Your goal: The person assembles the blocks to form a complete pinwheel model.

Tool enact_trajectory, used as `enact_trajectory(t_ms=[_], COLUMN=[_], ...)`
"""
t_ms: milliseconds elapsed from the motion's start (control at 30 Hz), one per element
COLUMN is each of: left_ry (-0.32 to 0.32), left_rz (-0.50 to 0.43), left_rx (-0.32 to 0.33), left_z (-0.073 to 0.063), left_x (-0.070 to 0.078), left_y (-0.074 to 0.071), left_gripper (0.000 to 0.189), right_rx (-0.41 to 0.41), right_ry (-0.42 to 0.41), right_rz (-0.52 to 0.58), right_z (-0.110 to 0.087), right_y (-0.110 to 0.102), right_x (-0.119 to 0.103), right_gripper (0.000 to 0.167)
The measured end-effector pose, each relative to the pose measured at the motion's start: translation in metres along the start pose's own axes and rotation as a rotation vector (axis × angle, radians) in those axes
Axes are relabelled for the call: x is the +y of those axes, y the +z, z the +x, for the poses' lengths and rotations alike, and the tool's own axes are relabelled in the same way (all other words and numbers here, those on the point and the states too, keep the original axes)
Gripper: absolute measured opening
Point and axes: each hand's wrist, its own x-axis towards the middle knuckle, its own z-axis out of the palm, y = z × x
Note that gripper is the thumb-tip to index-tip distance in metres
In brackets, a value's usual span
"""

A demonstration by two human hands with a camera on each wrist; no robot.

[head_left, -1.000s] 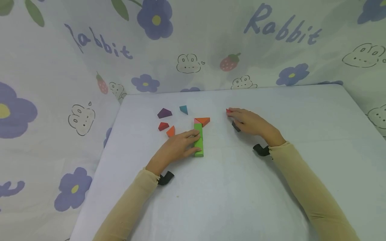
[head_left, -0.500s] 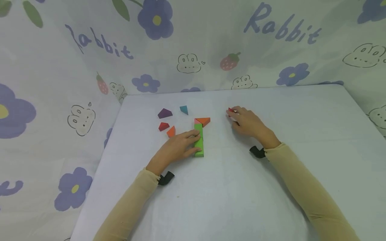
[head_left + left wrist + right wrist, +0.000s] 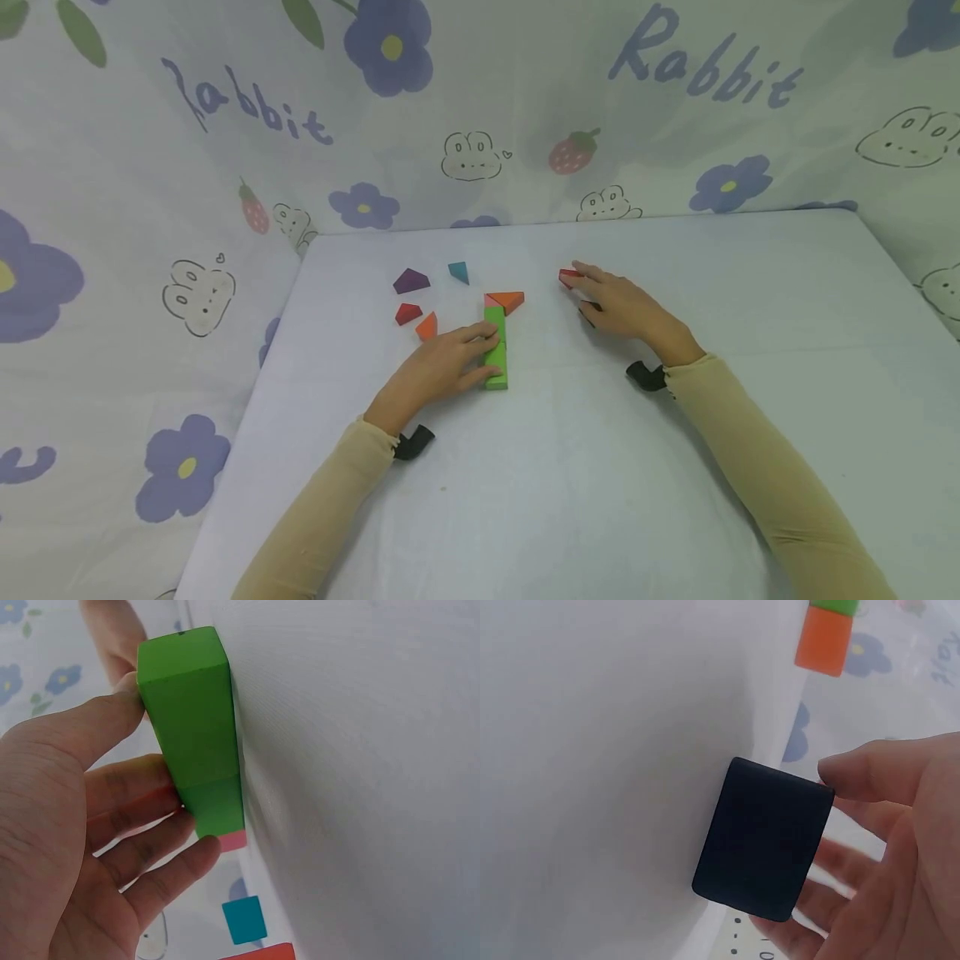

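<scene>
My left hand [image 3: 446, 364] lies along the left side of two green blocks [image 3: 496, 379] set end to end, its spread fingers and thumb touching them. At their far end sit a small pink block [image 3: 490, 300] and an orange triangular block [image 3: 510, 302]. In the left wrist view the same green column [image 3: 191, 720] stands beside the loosely extended fingers. On the right, my right hand [image 3: 618, 306] touches a small red block [image 3: 567, 277] with its fingertips, the thumb held apart. Under that hand is a dark block [image 3: 763, 840], mostly covered in the head view.
Left of the green blocks lie a purple block [image 3: 411, 281], a teal block [image 3: 459, 272], another red block [image 3: 408, 313] and an orange block [image 3: 427, 327]. A patterned cloth [image 3: 525, 92] rises behind the white table [image 3: 585, 483].
The right hand's fingers have shifted on the small red block, which now shows a different face. My left hand and the green blocks stay where they were.
</scene>
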Motion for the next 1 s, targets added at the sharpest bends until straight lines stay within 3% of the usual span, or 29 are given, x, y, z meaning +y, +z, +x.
enact_trajectory(t_ms=[333, 633, 1000], left_ry=[0.013, 0.035, 0.027], left_rz=[0.004, 0.011, 0.007], left_rx=[0.01, 0.007, 0.008], left_z=[-0.001, 0.001, 0.0], left_x=[-0.002, -0.002, -0.001], left_y=[0.0, 0.0, -0.001], left_gripper=[0.056, 0.055, 0.056], right_rx=[0.052, -0.004, -0.045], right_ry=[0.084, 0.012, 0.016], right_rz=[-0.111, -0.064, -0.055], right_z=[0.005, 0.001, 0.004], right_y=[0.006, 0.008, 0.005], right_x=[-0.011, -0.005, -0.009], right_gripper=[0.05, 0.052, 0.054])
